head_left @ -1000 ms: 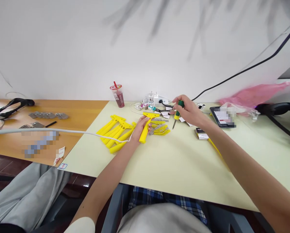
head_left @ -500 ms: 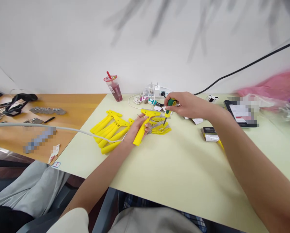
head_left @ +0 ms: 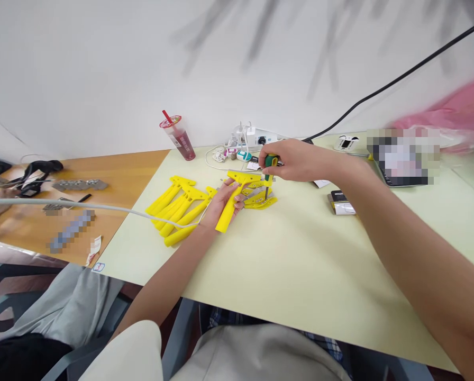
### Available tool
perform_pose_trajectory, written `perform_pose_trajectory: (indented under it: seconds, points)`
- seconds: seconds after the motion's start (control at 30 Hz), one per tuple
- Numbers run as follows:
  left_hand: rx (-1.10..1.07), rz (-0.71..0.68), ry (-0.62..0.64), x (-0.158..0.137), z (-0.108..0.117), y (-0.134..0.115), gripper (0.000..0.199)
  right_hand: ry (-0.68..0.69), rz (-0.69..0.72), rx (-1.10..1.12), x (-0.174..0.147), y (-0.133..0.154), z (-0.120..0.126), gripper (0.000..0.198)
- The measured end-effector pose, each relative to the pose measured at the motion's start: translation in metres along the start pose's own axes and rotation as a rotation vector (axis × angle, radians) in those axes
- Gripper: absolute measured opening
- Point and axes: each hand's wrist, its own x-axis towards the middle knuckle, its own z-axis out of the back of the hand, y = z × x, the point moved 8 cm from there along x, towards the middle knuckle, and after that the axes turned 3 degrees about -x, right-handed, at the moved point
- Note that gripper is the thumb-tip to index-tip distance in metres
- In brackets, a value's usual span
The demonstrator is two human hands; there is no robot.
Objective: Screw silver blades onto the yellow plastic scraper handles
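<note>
My left hand [head_left: 223, 200] is closed around a yellow T-shaped scraper handle [head_left: 227, 212], its wide head pointing away from me. My right hand [head_left: 286, 160] grips a green and yellow screwdriver [head_left: 269, 168] by its handle. The shaft points nearly straight down, with the tip at the small yellow plates [head_left: 261, 202] that lie right of my left hand. Small screws or holes show on those plates; whether the tip touches one I cannot tell. Left of my left hand lie several more yellow scraper handles [head_left: 177, 209], side by side.
Behind my hands are a white power strip [head_left: 261, 138] and a drink cup [head_left: 184, 144] with a red straw. On the right lie a small box [head_left: 342, 203] and a tablet-like device [head_left: 403, 172]. A grey cable [head_left: 114, 208] crosses the left. Someone sits at the orange table [head_left: 114, 180].
The screwdriver has come down and turned more upright, its tip now among the yellow plates. My left hand keeps its hold on the scraper handle. The whole view has shifted slightly.
</note>
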Motion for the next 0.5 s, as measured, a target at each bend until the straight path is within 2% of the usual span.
perform_pose_trajectory:
  seconds: [0.2, 0.37, 0.5]
  points:
    - [-0.013, -0.010, 0.022, -0.001, -0.001, 0.001, 0.047, -0.009, 0.021, -0.014, -0.002, 0.009, 0.002, 0.017]
    - [-0.012, -0.016, 0.039, -0.003, -0.004, 0.002, 0.049, -0.059, -0.010, 0.000, -0.012, 0.014, 0.019, 0.021]
    - [-0.003, 0.002, 0.006, -0.001, -0.001, 0.005, 0.050, -0.084, -0.011, 0.056, -0.022, 0.021, 0.032, 0.027]
